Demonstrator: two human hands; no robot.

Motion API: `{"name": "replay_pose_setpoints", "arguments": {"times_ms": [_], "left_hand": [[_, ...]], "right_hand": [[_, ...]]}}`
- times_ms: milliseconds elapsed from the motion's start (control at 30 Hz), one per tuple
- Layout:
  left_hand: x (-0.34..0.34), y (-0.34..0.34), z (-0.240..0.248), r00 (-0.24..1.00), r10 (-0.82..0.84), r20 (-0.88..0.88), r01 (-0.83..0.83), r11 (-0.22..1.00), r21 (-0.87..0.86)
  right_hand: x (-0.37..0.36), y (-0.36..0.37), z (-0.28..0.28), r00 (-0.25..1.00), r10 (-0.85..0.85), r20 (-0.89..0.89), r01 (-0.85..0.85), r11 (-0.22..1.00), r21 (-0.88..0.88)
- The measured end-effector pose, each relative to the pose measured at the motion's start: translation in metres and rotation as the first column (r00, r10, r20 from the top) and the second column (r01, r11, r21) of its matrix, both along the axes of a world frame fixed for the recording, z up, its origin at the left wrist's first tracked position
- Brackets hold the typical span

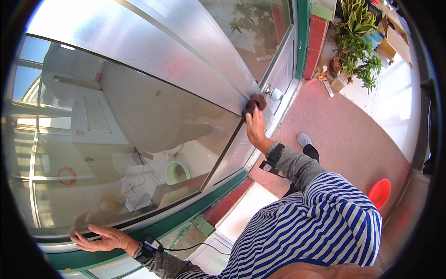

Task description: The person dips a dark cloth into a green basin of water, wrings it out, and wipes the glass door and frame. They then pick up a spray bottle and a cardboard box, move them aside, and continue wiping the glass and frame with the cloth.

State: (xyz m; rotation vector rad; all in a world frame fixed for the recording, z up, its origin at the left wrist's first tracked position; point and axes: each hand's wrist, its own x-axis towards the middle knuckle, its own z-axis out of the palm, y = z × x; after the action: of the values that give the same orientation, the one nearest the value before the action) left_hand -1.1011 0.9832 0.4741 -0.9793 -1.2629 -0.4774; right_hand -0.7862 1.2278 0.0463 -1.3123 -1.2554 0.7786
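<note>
A dark reddish-brown cloth (254, 105) is bunched under the fingers of my right hand (257, 129). That hand presses it against the silver metal frame (204, 53) of a glazed door, right beside a round door knob (275, 94). At the lower left, my left hand (104, 238) is open, fingers stretched out, by the bottom edge of the large glass pane (153, 125). Its fingertips seem to rest on the pane's edge or the green frame (139, 232), though contact is hard to make out.
Through the glass, a pale green basin (178, 172) shows among reflections. Potted plants (355, 51) and cardboard boxes (394, 39) stand at the far right. A red basin (379, 193) sits on the pinkish floor (344, 135). A cable (195, 246) trails from my left wrist.
</note>
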Motion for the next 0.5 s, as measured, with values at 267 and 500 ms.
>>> {"name": "replay_pose_setpoints", "arguments": {"times_ms": [267, 500], "left_hand": [[0.001, 0.003, 0.000, 0.999, -0.047, 0.013, 0.047, 0.999, 0.016], [0.001, 0.003, 0.003, 0.998, -0.020, -0.052, 0.019, 1.000, -0.011]], "right_hand": [[0.007, 0.061, 0.116, 0.992, -0.060, -0.115, 0.107, 0.876, 0.471], [0.004, 0.049, -0.003, 0.986, -0.125, -0.110, 0.142, 0.978, 0.156]]}}
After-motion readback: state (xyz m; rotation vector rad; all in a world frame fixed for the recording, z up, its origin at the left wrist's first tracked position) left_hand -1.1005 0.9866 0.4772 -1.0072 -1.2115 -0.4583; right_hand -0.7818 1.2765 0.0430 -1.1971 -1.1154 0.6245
